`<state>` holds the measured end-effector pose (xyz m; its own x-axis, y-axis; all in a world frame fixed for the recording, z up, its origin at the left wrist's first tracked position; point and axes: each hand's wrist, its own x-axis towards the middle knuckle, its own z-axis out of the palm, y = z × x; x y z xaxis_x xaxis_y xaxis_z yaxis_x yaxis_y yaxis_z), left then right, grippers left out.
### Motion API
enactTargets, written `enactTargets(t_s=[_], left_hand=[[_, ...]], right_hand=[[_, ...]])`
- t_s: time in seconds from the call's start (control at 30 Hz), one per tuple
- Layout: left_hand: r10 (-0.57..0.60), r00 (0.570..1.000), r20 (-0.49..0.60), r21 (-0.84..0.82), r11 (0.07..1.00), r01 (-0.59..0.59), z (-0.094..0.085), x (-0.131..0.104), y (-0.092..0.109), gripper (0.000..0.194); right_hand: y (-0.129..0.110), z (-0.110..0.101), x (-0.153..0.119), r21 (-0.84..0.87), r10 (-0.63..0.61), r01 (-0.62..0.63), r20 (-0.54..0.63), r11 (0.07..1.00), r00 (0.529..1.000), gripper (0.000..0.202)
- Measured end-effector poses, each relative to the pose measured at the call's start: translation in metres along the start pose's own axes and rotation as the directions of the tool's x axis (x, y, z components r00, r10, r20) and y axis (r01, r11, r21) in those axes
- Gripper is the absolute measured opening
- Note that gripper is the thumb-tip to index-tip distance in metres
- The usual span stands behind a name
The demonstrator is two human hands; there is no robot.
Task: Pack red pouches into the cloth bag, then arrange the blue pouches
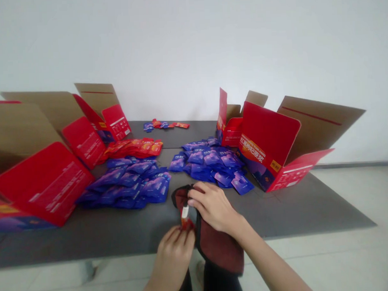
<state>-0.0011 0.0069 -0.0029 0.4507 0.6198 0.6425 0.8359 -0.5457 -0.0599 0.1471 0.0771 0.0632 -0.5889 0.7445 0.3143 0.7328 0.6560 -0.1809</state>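
Observation:
A dark red bag (221, 248) with black edging lies over the front edge of the grey table, its mouth partly open. My right hand (211, 204) grips the bag near its opening, fingers curled over the black rim. At the mouth of the bag, my left hand (177, 252) pinches a small red and white packet (185, 213). The packet's lower part is hidden by my left fingers. Just beyond the hands are a pile of blue-purple packets (131, 181) on the left and another blue-purple pile (210, 159) on the right.
Open red cartons (44, 180) stand at the left of the grey table (298, 214), and more red cartons (266, 134) at the right. Red packets (135, 148) lie behind the left blue pile. A short row of packets (164, 125) lies near the white wall.

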Motion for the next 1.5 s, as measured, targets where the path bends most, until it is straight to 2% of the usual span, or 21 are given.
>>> enactTargets(t_s=[0.1, 0.17, 0.3, 0.4, 0.5, 0.57, 0.67, 0.73, 0.83, 0.97, 1.13, 1.27, 1.4, 1.5], left_hand=[[0.015, 1.000, -0.016, -0.004, 1.000, -0.015, -0.001, -0.001, -0.001, 0.029], [0.039, 0.999, 0.008, -0.023, 0.999, -0.039, -0.003, 0.000, -0.001, 0.028], [0.091, 0.994, 0.056, -0.049, 0.995, -0.089, -0.005, 0.004, -0.003, 0.027], [0.086, 0.994, 0.072, -0.085, 0.993, -0.079, -0.006, 0.005, -0.006, 0.028], [0.024, 0.995, 0.098, -0.174, 0.985, -0.006, -0.009, 0.003, -0.013, 0.026], [-0.004, 0.992, 0.128, -0.220, 0.975, 0.032, -0.013, 0.001, -0.019, 0.026], [0.002, 0.985, 0.170, -0.152, 0.988, 0.024, -0.022, -0.002, -0.024, 0.024], [0.044, 0.980, 0.192, -0.073, 0.997, -0.030, -0.026, -0.002, -0.023, 0.043], [0.111, 0.964, 0.240, -0.062, 0.993, -0.099, -0.027, -0.001, -0.016, 0.069], [0.113, 0.949, 0.295, -0.093, 0.992, -0.090, -0.020, -0.006, -0.012, 0.068], [0.152, 0.960, 0.237, -0.094, 0.987, -0.133, -0.018, -0.018, -0.032, 0.050], [0.229, 0.935, 0.272, -0.103, 0.973, -0.209, -0.019, -0.010, -0.041, 0.035], [0.231, 0.907, 0.351, -0.178, 0.968, -0.178, -0.023, 0.005, -0.044, 0.044], [0.183, 0.903, 0.388, -0.208, 0.972, -0.108, -0.023, 0.012, -0.041, 0.046]], right_hand=[[-0.010, 0.003, -0.008, 0.004, -0.097, 0.097, 0.078, 0.995, 0.992, 0.021], [-0.006, 0.013, -0.004, -0.020, -0.102, 0.105, 0.120, 0.994, 0.987, 0.019], [0.017, 0.033, 0.017, -0.121, 0.053, -0.038, 0.128, 0.992, 0.990, 0.021], [0.029, 0.034, 0.026, -0.150, 0.140, -0.129, 0.067, 0.980, 0.988, 0.022], [0.033, 0.020, 0.019, -0.060, 0.164, -0.172, -0.111, 0.983, 0.980, 0.023], [0.034, 0.005, 0.007, 0.031, 0.192, -0.191, -0.271, 0.981, 0.943, 0.024], [0.038, -0.019, -0.015, 0.119, 0.228, -0.195, -0.483, 0.974, 0.846, 0.022], [0.041, -0.032, -0.029, 0.123, 0.240, -0.208, -0.593, 0.970, 0.768, 0.020], [0.044, -0.044, -0.045, 0.087, 0.222, -0.229, -0.703, 0.970, 0.676, 0.016], [0.044, -0.047, -0.053, 0.052, 0.180, -0.222, -0.774, 0.974, 0.606, 0.013], [0.041, -0.037, -0.052, 0.062, 0.169, -0.186, -0.749, 0.981, 0.641, 0.013], [0.039, -0.026, -0.048, 0.070, 0.177, -0.189, -0.752, 0.979, 0.635, 0.013], [0.036, -0.021, -0.050, 0.065, 0.146, -0.144, -0.717, 0.988, 0.682, 0.013], [0.036, -0.021, -0.053, 0.069, 0.152, -0.149, -0.721, 0.986, 0.676, 0.013]])
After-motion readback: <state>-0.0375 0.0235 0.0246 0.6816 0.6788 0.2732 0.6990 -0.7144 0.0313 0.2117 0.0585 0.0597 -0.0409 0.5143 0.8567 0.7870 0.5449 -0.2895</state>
